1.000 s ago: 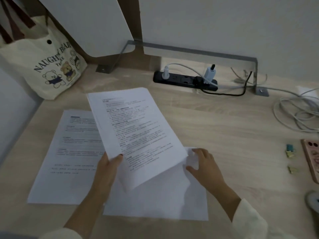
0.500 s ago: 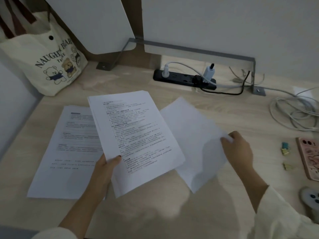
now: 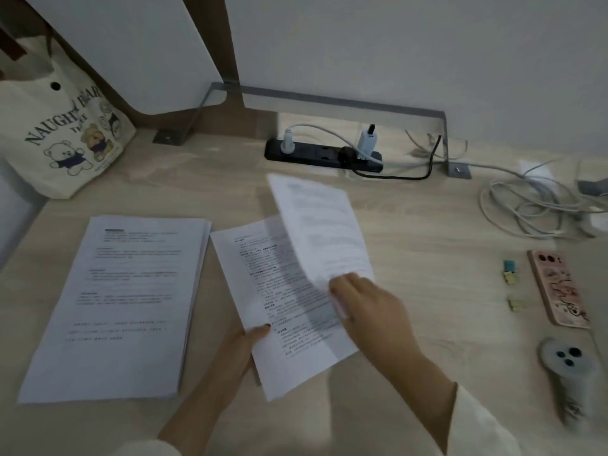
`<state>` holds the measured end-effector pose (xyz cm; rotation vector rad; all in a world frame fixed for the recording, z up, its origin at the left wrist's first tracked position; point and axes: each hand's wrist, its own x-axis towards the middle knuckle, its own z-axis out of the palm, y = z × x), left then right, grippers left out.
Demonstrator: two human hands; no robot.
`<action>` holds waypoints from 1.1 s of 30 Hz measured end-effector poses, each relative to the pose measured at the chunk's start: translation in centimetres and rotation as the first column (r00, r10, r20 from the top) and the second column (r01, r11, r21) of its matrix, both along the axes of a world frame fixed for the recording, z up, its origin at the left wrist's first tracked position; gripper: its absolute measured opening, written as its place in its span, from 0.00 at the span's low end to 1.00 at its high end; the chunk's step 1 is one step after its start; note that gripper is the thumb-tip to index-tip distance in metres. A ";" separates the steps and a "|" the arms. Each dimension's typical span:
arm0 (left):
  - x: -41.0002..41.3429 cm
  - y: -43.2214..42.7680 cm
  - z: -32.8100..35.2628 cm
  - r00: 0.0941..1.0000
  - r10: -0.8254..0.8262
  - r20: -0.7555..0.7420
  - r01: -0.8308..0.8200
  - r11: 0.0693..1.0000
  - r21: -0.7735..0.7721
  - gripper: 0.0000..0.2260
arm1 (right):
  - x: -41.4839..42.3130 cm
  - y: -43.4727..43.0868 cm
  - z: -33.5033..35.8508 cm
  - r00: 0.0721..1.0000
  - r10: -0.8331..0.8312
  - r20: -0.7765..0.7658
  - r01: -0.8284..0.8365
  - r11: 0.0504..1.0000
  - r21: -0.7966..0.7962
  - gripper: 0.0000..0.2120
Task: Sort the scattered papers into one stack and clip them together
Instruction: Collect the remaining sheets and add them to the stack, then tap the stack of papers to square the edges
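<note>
Gripped by left hand (image 3: 237, 353), in front of power strip (image 3: 324, 154): printed sheets (image 3: 296, 357). Pinched by right hand (image 3: 371, 311) over them: loose sheet (image 3: 319, 225), tilted. Front-left of strip: flat paper stack (image 3: 125, 301). Far left: tote bag (image 3: 62, 136), contents hidden.

Wooden desk (image 3: 427, 258), paper stack (image 3: 125, 307), power strip (image 3: 316, 153), phone (image 3: 559, 287), clips (image 3: 510, 271)

Left grip (image 3: 240, 350) pinching papers (image 3: 296, 363), thumb on top, right grip (image 3: 368, 307) pinching a raised sheet (image 3: 322, 232)
</note>
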<state>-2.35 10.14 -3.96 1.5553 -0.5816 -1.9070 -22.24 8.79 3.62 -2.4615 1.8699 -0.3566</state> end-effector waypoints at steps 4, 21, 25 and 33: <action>0.0 0.8 -0.5 1.000 0.027 -0.005 -0.027 0.999 0.019 0.10 | 2.2 2.3 -4.4 0.981 0.170 0.092 -0.180 0.977 0.117 0.21; 0.0 1.7 -1.6 0.974 0.025 0.226 -0.016 0.999 -0.042 0.13 | 1.8 4.0 -6.2 0.868 -0.082 0.490 -0.220 0.820 0.529 0.31; 0.2 1.3 -1.9 0.936 0.065 0.346 -0.057 0.998 -0.035 0.15 | -2.7 -0.3 -7.9 0.800 -0.479 0.362 0.268 0.825 0.498 0.19; -0.9 -0.1 -1.2 0.910 0.090 0.405 -0.058 0.994 -0.091 0.15 | -3.2 -3.2 -9.5 0.646 -0.712 0.276 0.262 0.547 0.795 0.24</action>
